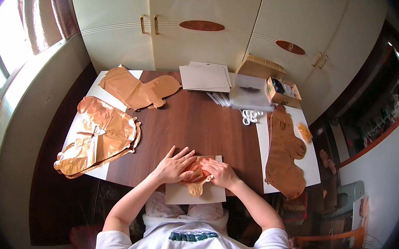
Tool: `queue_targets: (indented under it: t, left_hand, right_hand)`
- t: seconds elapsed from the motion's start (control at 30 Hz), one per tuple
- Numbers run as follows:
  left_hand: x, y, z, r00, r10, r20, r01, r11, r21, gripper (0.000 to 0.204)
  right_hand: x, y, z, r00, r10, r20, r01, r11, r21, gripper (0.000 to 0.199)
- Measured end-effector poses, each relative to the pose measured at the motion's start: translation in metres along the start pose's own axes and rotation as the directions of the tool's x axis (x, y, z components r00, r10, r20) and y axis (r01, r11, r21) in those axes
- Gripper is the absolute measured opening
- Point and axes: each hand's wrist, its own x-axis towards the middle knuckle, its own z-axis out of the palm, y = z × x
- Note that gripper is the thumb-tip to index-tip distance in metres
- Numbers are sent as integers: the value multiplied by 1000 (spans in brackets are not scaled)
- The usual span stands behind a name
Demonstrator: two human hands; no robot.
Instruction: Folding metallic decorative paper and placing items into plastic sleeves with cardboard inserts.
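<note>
A folded orange-gold foil balloon [195, 188] lies on a pale card sheet [175, 197] at the table's near edge, with the card overhanging toward my lap. My left hand [175, 166] rests flat across the balloon's left side, fingers stretched and spread. From the right, my right hand [221, 174] presses on the foil with bent fingers, gripping its folded edge; the fingertips are partly hidden. A rounded flap of foil sticks out below both hands.
Flat foil balloons lie in a shiny stack [98, 131] at left, another pile [140, 92] at far left, and a brown pile [285, 152] at right. Card sheets [205, 76], clear plastic bags [250, 96], white ribbon loops [251, 116], a small box [291, 98] and an orange packet [304, 132] occupy the back and right.
</note>
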Motion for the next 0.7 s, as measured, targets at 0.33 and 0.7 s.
queue_targets:
  t: [0.33,0.7]
  left_hand:
    - [-1,1,-4,1000,-11,29,12,1000,-10,65]
    - [-1,-4,0,994,94,58,-97,994,51,63]
  right_hand:
    - [-8,-57,-35,879,27,476,96,968,-232,98]
    - [-13,-51,-32,901,23,433,96,963,-251,87]
